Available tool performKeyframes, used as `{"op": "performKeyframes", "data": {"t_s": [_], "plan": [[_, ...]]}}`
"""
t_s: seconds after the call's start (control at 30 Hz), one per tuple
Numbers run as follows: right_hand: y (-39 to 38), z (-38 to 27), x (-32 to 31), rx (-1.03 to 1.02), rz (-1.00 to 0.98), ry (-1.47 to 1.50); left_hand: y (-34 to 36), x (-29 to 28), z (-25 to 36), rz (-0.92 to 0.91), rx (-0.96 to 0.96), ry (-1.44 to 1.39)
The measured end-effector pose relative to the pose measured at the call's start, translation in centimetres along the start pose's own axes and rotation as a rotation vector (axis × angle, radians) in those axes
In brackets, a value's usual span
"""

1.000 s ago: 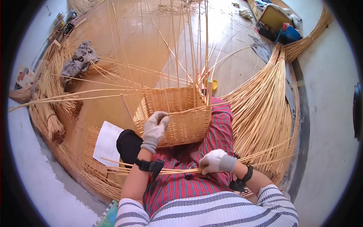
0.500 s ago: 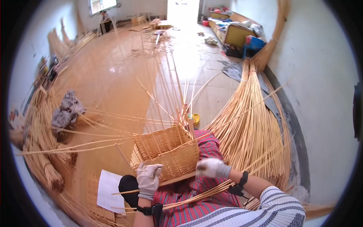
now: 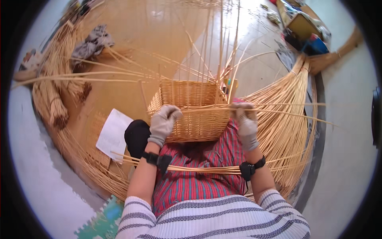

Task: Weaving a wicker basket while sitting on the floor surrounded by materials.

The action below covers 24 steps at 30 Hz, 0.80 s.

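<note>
A rectangular woven wicker basket point(image 3: 199, 125) stands in front of my lap, its open top up, with several tall upright stakes point(image 3: 221, 40) rising from its walls. My left hand point(image 3: 164, 122), in a pale work glove, has its fingers closed at the left part of the front rim. A thin willow rod point(image 3: 207, 108) runs along that rim between both hands. At the right front corner my gloved right hand point(image 3: 245, 121) is closed around rods, whose long ends point(image 3: 286, 111) stick out to the right. Exactly what the left fingertips pinch is hidden.
Several rods point(image 3: 203, 170) lie across my striped apron point(image 3: 191, 187). A large fan of willow rods point(image 3: 278, 127) spreads at the right. More bundles point(image 3: 59, 79) and a grey cloth point(image 3: 93, 42) lie left. A white paper point(image 3: 113, 135) is beside my dark shoe point(image 3: 136, 137).
The view has tilted downward. My right hand has gone up from beside the basket's lower right to the right end of the front rim, gripping rods. My left hand stays near the front left.
</note>
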State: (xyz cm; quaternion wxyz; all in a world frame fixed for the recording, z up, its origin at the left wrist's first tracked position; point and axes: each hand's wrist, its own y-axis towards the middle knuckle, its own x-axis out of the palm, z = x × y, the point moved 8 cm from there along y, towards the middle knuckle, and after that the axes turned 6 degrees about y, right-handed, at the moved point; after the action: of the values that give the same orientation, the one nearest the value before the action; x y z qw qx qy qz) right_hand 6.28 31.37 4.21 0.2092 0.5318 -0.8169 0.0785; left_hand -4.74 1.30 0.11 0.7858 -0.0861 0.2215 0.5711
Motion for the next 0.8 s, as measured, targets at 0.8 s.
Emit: {"op": "performKeyframes", "data": {"t_s": [0.8], "plan": [[1.5, 0.9, -6.8, -0.002, 0.348, -0.142, 4.1, 8.8, -3.0, -0.509, -0.599, -0.23]]}}
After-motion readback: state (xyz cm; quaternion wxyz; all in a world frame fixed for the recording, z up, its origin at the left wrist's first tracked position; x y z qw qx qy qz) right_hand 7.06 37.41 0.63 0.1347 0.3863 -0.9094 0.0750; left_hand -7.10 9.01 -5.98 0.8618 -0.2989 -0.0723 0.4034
